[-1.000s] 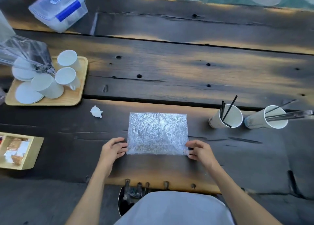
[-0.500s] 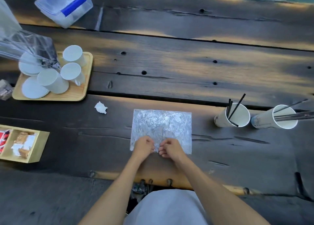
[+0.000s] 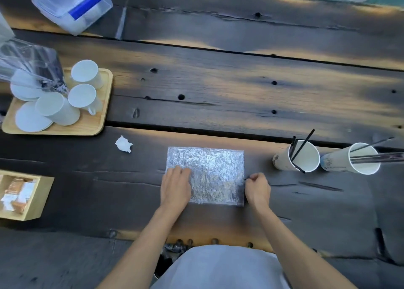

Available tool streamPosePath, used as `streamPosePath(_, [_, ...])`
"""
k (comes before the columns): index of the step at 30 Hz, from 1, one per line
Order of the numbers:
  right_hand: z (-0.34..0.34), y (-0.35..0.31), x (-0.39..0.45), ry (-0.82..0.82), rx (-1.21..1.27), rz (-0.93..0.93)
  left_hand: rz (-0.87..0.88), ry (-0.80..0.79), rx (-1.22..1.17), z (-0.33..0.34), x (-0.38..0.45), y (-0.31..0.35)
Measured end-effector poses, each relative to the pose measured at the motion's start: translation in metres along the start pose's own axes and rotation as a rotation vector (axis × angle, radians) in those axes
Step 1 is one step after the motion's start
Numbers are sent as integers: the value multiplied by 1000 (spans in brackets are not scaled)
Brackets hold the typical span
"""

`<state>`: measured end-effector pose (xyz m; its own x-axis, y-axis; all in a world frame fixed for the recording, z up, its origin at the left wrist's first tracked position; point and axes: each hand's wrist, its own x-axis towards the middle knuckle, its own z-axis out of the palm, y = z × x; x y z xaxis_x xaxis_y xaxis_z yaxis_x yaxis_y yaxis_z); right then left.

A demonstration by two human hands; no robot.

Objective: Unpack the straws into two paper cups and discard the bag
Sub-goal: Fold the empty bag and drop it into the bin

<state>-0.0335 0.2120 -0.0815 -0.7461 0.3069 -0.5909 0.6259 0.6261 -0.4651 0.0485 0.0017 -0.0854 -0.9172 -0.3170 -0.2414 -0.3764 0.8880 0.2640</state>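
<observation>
A crinkled clear plastic bag lies flat on the dark wooden table in front of me. My left hand rests flat on the bag's left part, fingers spread a little. My right hand is curled at the bag's right edge, fingertips pinching that edge. To the right stand two white paper cups: the nearer cup holds a few black straws, the farther cup holds metal straws that lean out to the right.
A wooden tray with white mugs and saucers sits at the left, with another clear bag above it. A lidded plastic box is at far left back. A crumpled white scrap and a wooden box lie left.
Both hands were together at the middle of the bag's near edge; now they have parted, the left lying on the bag's left part and the right at its right edge.
</observation>
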Motion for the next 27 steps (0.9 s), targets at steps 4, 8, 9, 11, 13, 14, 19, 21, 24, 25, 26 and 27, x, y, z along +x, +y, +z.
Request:
streamPosePath(4, [5, -19, 5, 4, -28, -56, 164, -189, 152, 13, 19, 4])
streamPosePath(8, [11, -20, 13, -77, -35, -12, 117, -355, 176, 16, 27, 8])
streamPosePath(9, [10, -22, 15, -98, -7, 6, 107, -367, 163, 16, 27, 8])
streamPosePath(11, [5, -22, 21, -181, 130, 65, 93, -372, 137, 18, 27, 8])
streamPosePath(13, [-1, -20, 28, -294, 263, 131, 81, -368, 126, 21, 27, 10])
streamPosePath(14, [-3, -18, 30, -335, 301, 124, 72, -367, 123, 22, 28, 12])
streamPosePath(19, [-30, -29, 16, -370, 438, -42, 52, -352, 118, 30, 32, 36])
streamPosePath(21, [-40, -38, 7, -363, 456, -143, 51, -332, 99, 34, 32, 49])
streamPosePath(24, [-38, -47, 0, -375, 414, -289, 32, -323, 72, 40, 33, 68])
streamPosePath(25, [-34, -51, -2, -388, 391, -320, 27, -313, 58, 41, 34, 72])
streamPosePath(26, [-29, -53, -3, -403, 369, -344, 27, -289, 37, 41, 34, 74])
streamPosePath(27, [-22, -55, -5, -428, 360, -369, 30, -238, -17, 40, 33, 74])
